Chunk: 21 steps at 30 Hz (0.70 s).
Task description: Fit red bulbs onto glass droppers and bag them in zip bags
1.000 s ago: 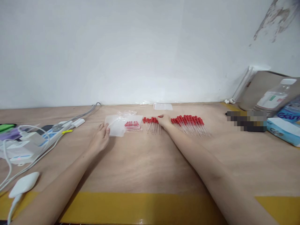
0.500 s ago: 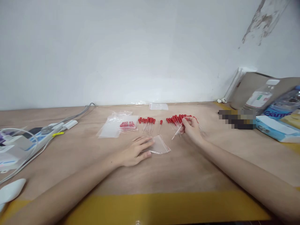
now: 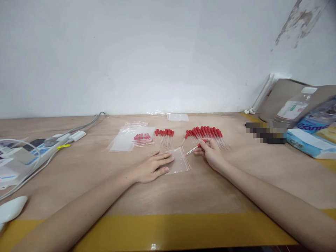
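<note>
My left hand lies flat, fingers apart, over the left side of a clear zip bag. Pinched in my right hand is a dropper with a red bulb and a slim clear stem. Its tip points left and reaches the bag's red-striped edge; whether it is inside, I cannot tell. Just beyond my right hand, several red-bulbed droppers lie fanned out. A smaller group of droppers is behind the bag. To its left, packed droppers show red bulbs through clear plastic bags.
Another flat bag lies near the wall. On the left are a power strip with cables and a white object. A tissue pack, a bottle and a blurred black item stand or lie at the right.
My right hand has moved slightly left and nearer, bringing the dropper's tip to the bag's edge. The lone dropper between the two groups no longer shows there. My left hand stays on the bag.
</note>
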Tool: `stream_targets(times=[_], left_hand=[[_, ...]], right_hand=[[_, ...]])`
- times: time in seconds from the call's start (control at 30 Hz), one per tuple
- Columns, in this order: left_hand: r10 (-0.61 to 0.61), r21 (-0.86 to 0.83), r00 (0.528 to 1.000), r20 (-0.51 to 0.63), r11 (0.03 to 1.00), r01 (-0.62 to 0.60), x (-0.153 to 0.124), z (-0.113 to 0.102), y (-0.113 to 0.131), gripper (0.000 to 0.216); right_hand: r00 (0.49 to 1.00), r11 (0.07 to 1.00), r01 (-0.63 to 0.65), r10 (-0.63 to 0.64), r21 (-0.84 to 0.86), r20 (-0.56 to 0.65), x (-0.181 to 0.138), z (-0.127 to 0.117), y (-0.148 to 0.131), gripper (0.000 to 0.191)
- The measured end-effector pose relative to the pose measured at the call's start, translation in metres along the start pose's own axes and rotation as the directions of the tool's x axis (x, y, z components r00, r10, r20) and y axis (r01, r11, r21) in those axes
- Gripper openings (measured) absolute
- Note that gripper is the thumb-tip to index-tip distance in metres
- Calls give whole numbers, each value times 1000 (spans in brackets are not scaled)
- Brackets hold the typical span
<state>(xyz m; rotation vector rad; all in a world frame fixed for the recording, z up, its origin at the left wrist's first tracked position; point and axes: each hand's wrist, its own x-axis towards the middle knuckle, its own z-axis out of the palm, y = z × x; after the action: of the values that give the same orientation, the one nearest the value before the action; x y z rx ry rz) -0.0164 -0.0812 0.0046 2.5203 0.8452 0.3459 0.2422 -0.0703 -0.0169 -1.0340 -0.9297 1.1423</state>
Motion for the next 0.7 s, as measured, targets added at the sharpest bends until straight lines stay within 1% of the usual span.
stream_targets(times=[0.07,0.13,0.2,0.27,0.37,0.43,0.5,0.53,0.6,0.7], left_hand=[[20,-9,1000,-11,1000,-20,3,1,-1,46],[54,-14,998,-42,998,-55,6,2,-2,48],[76,-6,995,-58,997,-77,7,3,-2,50],[79,-1,996,-50,997,-79,8,4,-2,50],[80,-33,996,-46,996,-81,9,4,0,49],[83,-54,995,-53,995,-86,9,5,2,48],[77,-61,995,-71,995,-81,8,5,3,47],[63,-65,994,-93,995,-69,8,4,3,46],[6,-78,987,-163,997,-19,5,3,0,42],[-107,-130,954,-280,989,73,1,1,-6,38]], right_hand=[[997,998,-41,38,43,68,-3,0,0,34],[978,994,-95,85,47,189,-7,-1,-1,33],[932,992,-121,120,-16,341,-11,-1,-3,31],[872,990,-86,128,-108,472,-15,-2,-5,29],[799,981,-20,132,-192,586,-18,0,-8,27],[770,981,-20,139,-195,623,-19,1,-9,25],[760,982,-44,153,-185,632,-19,1,-9,24],[763,982,-62,161,-177,626,-18,0,-9,23],[780,983,-104,176,-152,601,-15,-2,-8,24],[832,980,-175,198,-93,519,-10,-8,-6,26]])
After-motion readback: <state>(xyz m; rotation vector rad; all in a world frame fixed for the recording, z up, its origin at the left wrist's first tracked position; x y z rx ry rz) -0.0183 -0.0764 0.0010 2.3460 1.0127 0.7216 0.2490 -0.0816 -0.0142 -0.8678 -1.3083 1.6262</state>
